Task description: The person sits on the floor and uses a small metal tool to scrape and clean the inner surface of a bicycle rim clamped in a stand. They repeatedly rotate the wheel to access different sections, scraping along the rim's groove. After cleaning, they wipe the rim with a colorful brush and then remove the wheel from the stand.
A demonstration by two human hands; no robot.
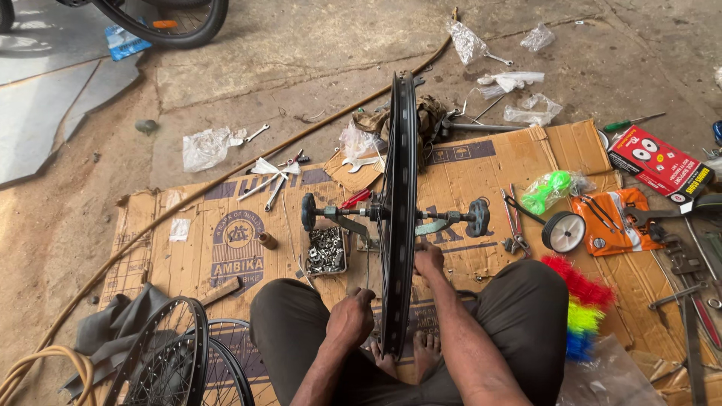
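Bicycle wheel (pixel 399 210), black-rimmed with thin metal spokes, stands upright on edge between the seated person's knees, its axle held in a truing stand (pixel 391 216) with round knobs at both ends. Left hand (pixel 350 317) is closed in a loose fist just left of the rim's lower part; what it grips cannot be made out. Right hand (pixel 429 259) reaches into the spokes right of the rim, fingers curled, apparently pinching a spoke. Beyond the left hand, a small rectangular tray (pixel 326 250) holds a heap of shiny metal nuts. Everything rests on flattened brown cardboard (pixel 226 225) over rough concrete. Left of the left arm lie two more spoked wheels (pixel 177 361). Right of the right hand sit pliers (pixel 514 222) and a small white wheel (pixel 564 231).
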